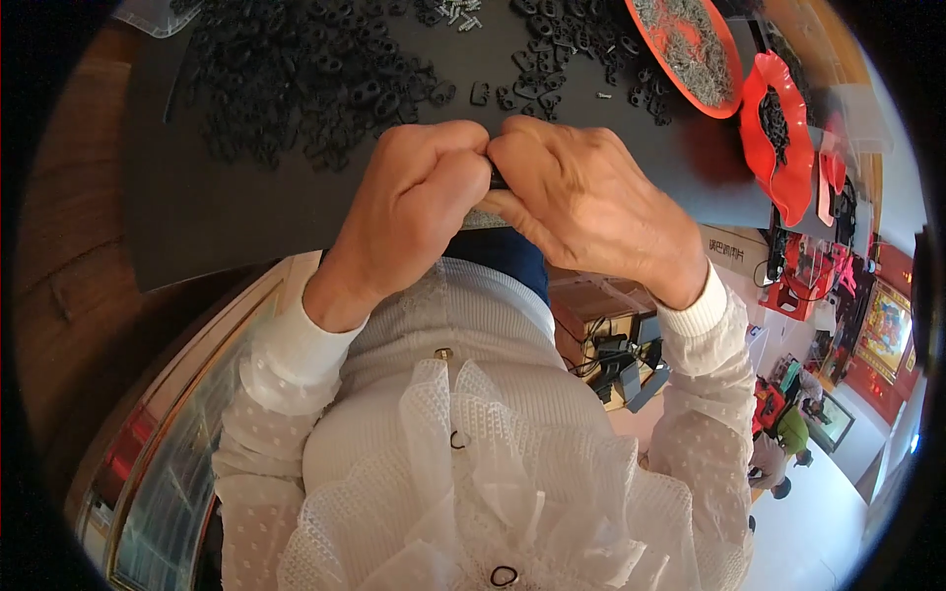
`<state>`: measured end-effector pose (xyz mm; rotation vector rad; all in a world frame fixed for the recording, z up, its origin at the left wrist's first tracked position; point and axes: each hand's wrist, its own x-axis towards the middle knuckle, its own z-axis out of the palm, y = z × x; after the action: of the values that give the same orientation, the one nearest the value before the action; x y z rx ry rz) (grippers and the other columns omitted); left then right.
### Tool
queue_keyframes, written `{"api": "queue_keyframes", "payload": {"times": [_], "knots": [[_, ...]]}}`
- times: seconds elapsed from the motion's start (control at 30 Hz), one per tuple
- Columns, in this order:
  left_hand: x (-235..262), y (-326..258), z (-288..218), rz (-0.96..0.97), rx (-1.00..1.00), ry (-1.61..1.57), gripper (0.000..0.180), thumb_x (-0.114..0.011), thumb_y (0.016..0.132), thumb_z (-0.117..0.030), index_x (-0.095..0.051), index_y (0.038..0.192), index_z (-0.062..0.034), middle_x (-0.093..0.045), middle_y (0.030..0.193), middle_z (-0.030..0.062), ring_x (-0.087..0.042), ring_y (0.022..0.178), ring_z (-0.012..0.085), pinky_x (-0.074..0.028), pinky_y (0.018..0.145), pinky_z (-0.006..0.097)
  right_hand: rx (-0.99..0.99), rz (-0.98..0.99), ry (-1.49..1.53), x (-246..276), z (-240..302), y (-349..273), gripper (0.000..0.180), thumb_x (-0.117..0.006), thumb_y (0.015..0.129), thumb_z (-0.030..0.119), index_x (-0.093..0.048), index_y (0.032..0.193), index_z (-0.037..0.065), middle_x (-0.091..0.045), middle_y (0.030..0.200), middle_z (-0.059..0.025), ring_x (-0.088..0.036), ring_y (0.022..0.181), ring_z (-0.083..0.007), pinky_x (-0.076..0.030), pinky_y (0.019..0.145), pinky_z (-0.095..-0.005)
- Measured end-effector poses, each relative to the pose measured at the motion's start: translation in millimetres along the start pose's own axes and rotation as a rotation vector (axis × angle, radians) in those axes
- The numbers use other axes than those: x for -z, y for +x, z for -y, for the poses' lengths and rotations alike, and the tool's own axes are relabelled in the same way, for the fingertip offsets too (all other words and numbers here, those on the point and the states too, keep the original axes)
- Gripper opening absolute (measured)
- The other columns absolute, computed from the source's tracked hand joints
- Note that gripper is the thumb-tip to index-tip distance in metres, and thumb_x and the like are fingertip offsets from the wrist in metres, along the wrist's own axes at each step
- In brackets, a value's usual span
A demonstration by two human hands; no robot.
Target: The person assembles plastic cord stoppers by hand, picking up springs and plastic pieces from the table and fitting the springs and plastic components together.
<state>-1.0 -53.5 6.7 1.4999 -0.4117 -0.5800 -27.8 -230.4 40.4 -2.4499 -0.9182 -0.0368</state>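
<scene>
Both hands, the left hand (419,202) and right hand (581,202), are closed knuckle to knuckle over a small black part (498,181) at the near edge of the tabletop (227,217) (mostly hidden); it looks light, stiff, best pinched by its edges

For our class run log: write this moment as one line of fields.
hands: left and right pinch small black part | surface: dark mat | beyond: black parts pile, red tray
</scene>
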Motion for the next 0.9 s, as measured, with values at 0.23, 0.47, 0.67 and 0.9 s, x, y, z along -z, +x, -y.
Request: {"api": "queue_keyframes", "payload": {"times": [0.23,0.47,0.67,0.9], "knots": [[-2.5,4.3,0.4,-0.005,-0.09,-0.019,0.021,-0.043,0.077,-0.005,-0.032,0.06,0.0023,-0.028,0.052,0.0054,-0.027,0.05,0.01,-0.024,0.045,0.033,-0.005,0.016,-0.057,-2.0,1.5,-3.0,0.024,-0.064,0.081,0.016,-0.047,0.077,0.0,-0.045,0.072,-0.0129,-0.052,0.065,-0.0321,-0.043,0.053,-0.039],[-3.1,2.8,1.4,0.01,-0.092,-0.027,0.022,-0.043,0.077,-0.007,-0.031,0.061,0.0027,-0.028,0.052,0.0053,-0.027,0.049,0.0097,-0.023,0.045,0.032,0.016,0.02,-0.102,-3.6,1.8,-5.0,0.024,-0.064,0.082,0.016,-0.047,0.078,0.0,-0.045,0.072,-0.013,-0.052,0.065,-0.0323,-0.043,0.055,-0.0398],[-2.2,0.3,-3.5,-0.018,-0.027,-0.076,0.024,-0.044,0.078,-0.008,-0.034,0.057,-0.0005,-0.032,0.051,0.0013,-0.031,0.049,0.0076,-0.025,0.045,0.029,-0.044,-0.033,-0.007,-2.0,0.9,-10.2,0.023,-0.059,0.088,0.019,-0.05,0.085,-0.002,-0.046,0.073,-0.0129,-0.052,0.064,-0.0302,-0.042,0.056,-0.0365],[0.0,-1.6,-8.3,0.029,0.007,-0.095,0.023,-0.043,0.079,-0.008,-0.037,0.057,-0.0016,-0.037,0.052,0.0009,-0.033,0.049,0.0072,-0.026,0.046,0.027,-0.436,-0.055,0.651,-2.9,8.0,-15.7,0.034,-0.046,0.098,0.028,-0.051,0.083,-0.002,-0.044,0.063,-0.0126,-0.044,0.058,-0.0269,-0.039,0.056,-0.0363]]}}
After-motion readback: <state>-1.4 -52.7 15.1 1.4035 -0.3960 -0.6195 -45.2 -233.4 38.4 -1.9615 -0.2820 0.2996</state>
